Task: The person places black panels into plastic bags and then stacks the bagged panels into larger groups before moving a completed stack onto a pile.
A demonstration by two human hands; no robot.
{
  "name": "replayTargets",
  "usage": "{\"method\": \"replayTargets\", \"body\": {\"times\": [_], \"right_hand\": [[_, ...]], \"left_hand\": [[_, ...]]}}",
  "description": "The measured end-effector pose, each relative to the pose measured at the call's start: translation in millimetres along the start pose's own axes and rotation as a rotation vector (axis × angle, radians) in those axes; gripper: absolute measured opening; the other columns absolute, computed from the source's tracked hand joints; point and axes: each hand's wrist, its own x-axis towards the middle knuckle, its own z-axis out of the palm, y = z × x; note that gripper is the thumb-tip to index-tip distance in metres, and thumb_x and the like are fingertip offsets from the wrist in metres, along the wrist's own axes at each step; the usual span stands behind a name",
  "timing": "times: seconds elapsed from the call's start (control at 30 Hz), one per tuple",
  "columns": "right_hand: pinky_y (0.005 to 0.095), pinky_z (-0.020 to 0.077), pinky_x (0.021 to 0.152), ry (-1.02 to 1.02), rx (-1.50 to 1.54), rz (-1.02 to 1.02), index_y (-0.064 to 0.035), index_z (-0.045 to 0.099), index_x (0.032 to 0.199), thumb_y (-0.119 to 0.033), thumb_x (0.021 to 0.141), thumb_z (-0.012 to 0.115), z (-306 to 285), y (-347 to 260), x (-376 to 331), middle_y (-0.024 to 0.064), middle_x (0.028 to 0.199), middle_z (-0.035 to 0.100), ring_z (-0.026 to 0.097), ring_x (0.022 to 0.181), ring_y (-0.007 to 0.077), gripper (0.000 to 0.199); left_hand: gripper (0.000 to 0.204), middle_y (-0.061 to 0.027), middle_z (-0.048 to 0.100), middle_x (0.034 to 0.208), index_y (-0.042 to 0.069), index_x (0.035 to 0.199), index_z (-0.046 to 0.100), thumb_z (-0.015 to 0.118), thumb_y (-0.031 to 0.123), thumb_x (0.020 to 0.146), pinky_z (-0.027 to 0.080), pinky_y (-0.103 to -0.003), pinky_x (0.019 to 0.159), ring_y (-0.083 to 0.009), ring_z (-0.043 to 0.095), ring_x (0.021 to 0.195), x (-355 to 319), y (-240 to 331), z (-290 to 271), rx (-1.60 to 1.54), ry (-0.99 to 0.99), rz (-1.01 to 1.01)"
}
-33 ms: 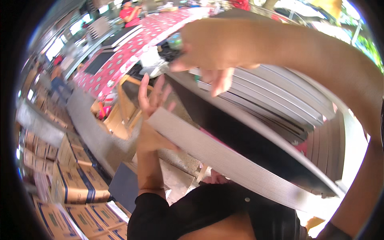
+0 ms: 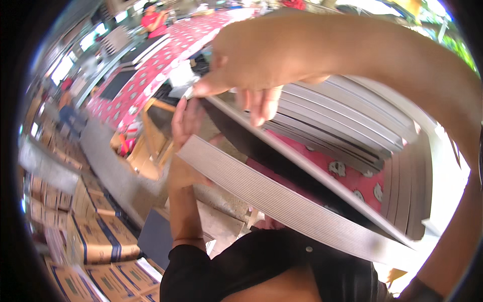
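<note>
In front of me a thick, flat block with a pale, finely ridged edge [image 2: 282, 201], like a stack of thick pages, is held at a slant. Above that edge stands a black board with a pale rim [image 2: 251, 133], tilted away and meeting the block near its right end. My left hand [image 2: 183, 133] is behind the block's left end, thumb side under it, fingers up by the board's corner. My right hand [image 2: 246, 65] arches over from the right. Its thumb and fingers close on the board's upper left corner; the exact grip is partly hidden.
Several grey ridged blocks [image 2: 342, 110] lie in stacks on a table with a pink patterned cloth [image 2: 347, 173]. A longer pink-covered table [image 2: 146, 75] runs away at the left. Cardboard boxes [image 2: 95, 236] are piled at the lower left. A person in red [image 2: 153, 21] stands far back.
My right hand has moved slightly left and down onto the board's corner. My left fingers, spread before, have drawn in toward it. The block has shifted a little left, uncovering more pink cloth.
</note>
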Motion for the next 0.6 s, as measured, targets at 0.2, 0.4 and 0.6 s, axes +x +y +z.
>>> {"method": "replayTargets", "body": {"times": [0.2, 0.4, 0.6], "right_hand": [[0.0326, 0.0415, 0.069, 0.234, -0.026, 0.077, -0.0015, 0.046, 0.108, -0.037, 0.068, 0.069, 15.8, 26.5, -167.5, 0.0108, 0.099, 0.052, 0.049, 0.086, 0.0214, 0.058], [0.0406, 0.0370, 0.095, 0.517, 0.227, 0.837, 0.0002, 0.028, 0.134, -0.040, 0.051, 0.082, 139.1, -16.0, -427.1, 0.0158, 0.133, 0.037, 0.034, 0.125, 0.0301, 0.107], [0.0464, 0.0364, 0.098, 1.446, 0.370, 0.940, 0.0030, 0.027, 0.130, -0.040, 0.083, 0.052, 269.0, 13.8, -406.7, 0.0234, 0.129, 0.037, 0.040, 0.119, 0.0367, 0.068]], "left_hand": [[0.092, -0.0144, 0.033, 0.133, 0.008, 0.137, 0.020, 0.071, 0.040, 0.067, 0.037, -0.040, 0.090, -0.0286, 0.043, 0.116, 0.9, -66.5, -6.8, -0.186, 0.134, -0.232], [0.055, -0.0205, 0.047, 0.122, 0.005, 0.134, 0.024, 0.047, 0.028, 0.089, 0.051, -0.023, 0.067, -0.0187, 0.062, 0.079, 8.2, -135.8, -39.3, -0.132, -0.180, -0.261], [0.054, -0.0294, 0.047, 0.117, 0.003, 0.135, 0.023, 0.038, 0.033, 0.093, 0.054, -0.033, 0.062, -0.0288, 0.062, 0.081, 20.2, -92.4, -2.3, -0.410, -0.199, -0.261]]}}
